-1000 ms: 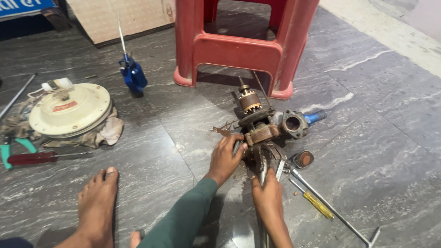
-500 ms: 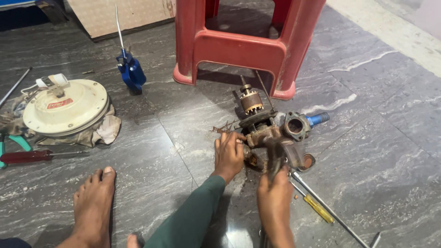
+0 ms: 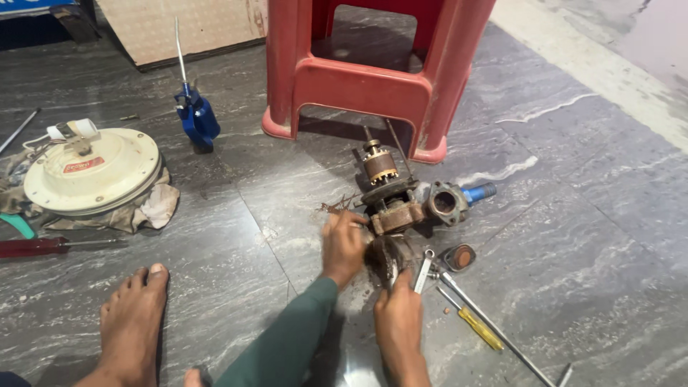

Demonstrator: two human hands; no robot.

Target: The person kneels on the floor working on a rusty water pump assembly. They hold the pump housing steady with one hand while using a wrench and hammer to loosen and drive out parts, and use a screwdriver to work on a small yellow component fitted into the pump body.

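A rusty pump and motor assembly [image 3: 396,215] lies on the grey stone floor, its copper-wound rotor [image 3: 378,166] pointing toward the stool. My left hand [image 3: 344,244] grips the assembly's left side next to a round rusty end piece [image 3: 385,258]. My right hand [image 3: 398,315] is just below that end piece, its fingers closed on a small silver spanner [image 3: 423,271] that rests against it. A green sleeve covers my left forearm.
A red plastic stool [image 3: 373,79] stands right behind the assembly. A grey pipe fitting [image 3: 446,203] with a blue end, a small round cap [image 3: 459,256], a yellow-handled screwdriver [image 3: 479,328] and a long metal rod [image 3: 502,335] lie to the right. At left are a blue oil can [image 3: 197,118], a cream round cover [image 3: 93,172], a red-handled screwdriver [image 3: 36,247] and my bare foot [image 3: 132,322].
My right hand has shifted slightly left and closer to the round rusty end piece, with the spanner. My left hand stays on the assembly.
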